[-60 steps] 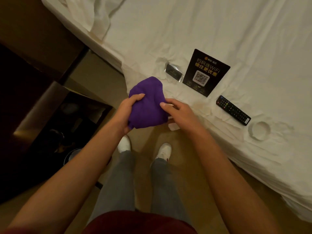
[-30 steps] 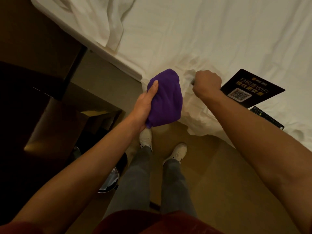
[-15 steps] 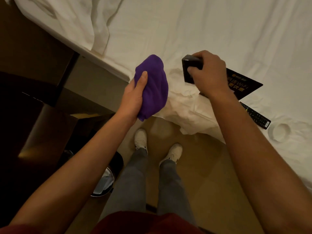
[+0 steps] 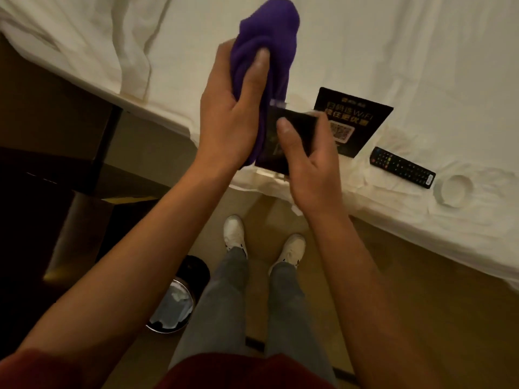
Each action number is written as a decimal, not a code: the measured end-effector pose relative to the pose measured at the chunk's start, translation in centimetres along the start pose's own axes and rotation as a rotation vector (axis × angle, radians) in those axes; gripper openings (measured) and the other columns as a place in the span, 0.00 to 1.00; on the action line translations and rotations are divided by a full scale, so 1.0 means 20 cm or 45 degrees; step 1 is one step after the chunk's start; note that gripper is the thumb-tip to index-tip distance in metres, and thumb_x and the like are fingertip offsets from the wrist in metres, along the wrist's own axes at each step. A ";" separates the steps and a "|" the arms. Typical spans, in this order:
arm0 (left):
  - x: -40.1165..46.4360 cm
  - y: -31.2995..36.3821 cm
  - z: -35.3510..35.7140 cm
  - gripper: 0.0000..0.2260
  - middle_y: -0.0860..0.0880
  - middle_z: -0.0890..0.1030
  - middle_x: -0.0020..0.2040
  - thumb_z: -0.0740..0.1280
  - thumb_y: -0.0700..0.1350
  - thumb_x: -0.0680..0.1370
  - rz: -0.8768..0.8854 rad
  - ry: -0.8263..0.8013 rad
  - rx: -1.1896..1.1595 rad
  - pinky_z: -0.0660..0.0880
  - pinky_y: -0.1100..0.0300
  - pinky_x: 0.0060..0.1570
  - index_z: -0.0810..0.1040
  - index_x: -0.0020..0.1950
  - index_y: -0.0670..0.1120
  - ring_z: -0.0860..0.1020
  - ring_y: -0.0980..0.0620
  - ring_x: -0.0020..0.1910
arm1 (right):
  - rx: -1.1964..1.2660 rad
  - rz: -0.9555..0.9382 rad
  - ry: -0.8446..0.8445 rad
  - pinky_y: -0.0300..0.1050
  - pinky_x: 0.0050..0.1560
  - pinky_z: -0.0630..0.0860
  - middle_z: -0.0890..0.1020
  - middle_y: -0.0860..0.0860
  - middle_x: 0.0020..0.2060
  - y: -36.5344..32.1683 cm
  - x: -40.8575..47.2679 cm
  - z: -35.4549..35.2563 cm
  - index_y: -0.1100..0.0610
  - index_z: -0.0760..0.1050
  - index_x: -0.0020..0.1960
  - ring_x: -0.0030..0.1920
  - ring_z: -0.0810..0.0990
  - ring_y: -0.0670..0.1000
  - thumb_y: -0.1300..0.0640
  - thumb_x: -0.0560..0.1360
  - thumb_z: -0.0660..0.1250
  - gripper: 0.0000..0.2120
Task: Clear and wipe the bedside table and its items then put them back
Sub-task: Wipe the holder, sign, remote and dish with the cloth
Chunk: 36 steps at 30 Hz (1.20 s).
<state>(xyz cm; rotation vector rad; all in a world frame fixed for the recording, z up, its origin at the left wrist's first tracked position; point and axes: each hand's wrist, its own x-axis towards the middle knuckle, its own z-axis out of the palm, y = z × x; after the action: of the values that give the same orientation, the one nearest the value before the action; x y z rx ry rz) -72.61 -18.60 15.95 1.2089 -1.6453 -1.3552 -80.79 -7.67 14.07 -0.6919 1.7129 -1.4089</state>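
The left hand (image 4: 233, 119) grips the purple cloth (image 4: 266, 51) against a small black card holder (image 4: 289, 141) grasped by the right hand (image 4: 309, 167), above the bed's (image 4: 421, 51) edge.

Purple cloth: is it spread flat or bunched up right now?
Bunched. The purple cloth is gathered into a wad in the left hand, pressed against the small dark item that the right hand holds.

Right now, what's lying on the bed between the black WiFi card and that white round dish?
In the head view, the black remote control lies on the sheet between the WiFi card and the white dish, beside the dish.
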 end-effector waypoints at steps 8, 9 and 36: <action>-0.18 0.03 0.12 0.11 0.54 0.81 0.46 0.60 0.50 0.85 -0.163 -0.128 0.049 0.77 0.62 0.46 0.75 0.60 0.44 0.80 0.59 0.44 | 0.048 -0.072 0.256 0.33 0.46 0.79 0.82 0.46 0.49 -0.08 0.04 -0.13 0.59 0.73 0.61 0.49 0.84 0.38 0.54 0.84 0.65 0.10; -0.23 0.02 0.14 0.10 0.55 0.81 0.47 0.61 0.50 0.85 -0.184 -0.127 0.045 0.76 0.65 0.47 0.76 0.60 0.45 0.80 0.61 0.45 | 0.034 -0.065 0.265 0.34 0.46 0.79 0.82 0.45 0.48 -0.09 0.07 -0.16 0.60 0.74 0.61 0.49 0.84 0.39 0.54 0.84 0.65 0.11; -0.28 0.06 0.26 0.14 0.39 0.79 0.54 0.58 0.48 0.86 -0.183 0.105 -0.043 0.77 0.57 0.48 0.73 0.65 0.40 0.79 0.46 0.50 | -0.246 0.063 0.162 0.45 0.70 0.70 0.72 0.36 0.61 -0.05 0.05 -0.02 0.43 0.60 0.82 0.64 0.71 0.37 0.44 0.86 0.52 0.24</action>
<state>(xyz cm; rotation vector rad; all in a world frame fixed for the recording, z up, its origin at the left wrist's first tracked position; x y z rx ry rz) -75.74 -11.63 16.31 1.3669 -1.4968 -1.3949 -81.73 -8.53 14.83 -0.6711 1.9720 -1.2882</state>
